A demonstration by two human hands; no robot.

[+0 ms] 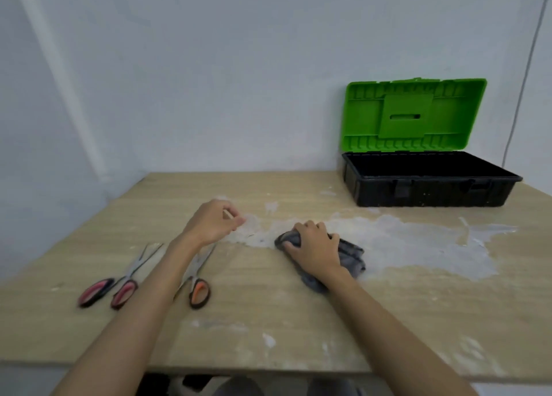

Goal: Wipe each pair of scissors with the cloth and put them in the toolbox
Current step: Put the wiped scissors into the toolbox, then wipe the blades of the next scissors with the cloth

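A grey cloth (351, 255) lies crumpled near the middle of the wooden table (268, 321), and my right hand (313, 246) grips it from above. My left hand (213, 222) hovers to its left with fingers loosely curled, holding nothing. Under my left forearm lie scissors with an orange-and-black handle (199, 292), partly hidden by the arm. Scissors with pink-and-black handles (119, 288) rest further left, blades pointing away from me. The toolbox (430, 192), black with a green lid standing open, sits at the back right; its inside looks dark.
White dried stains spread across the table from the centre to the right. A thin cable (519, 97) hangs down the pale wall at the right. The table's front edge runs just above my lap.
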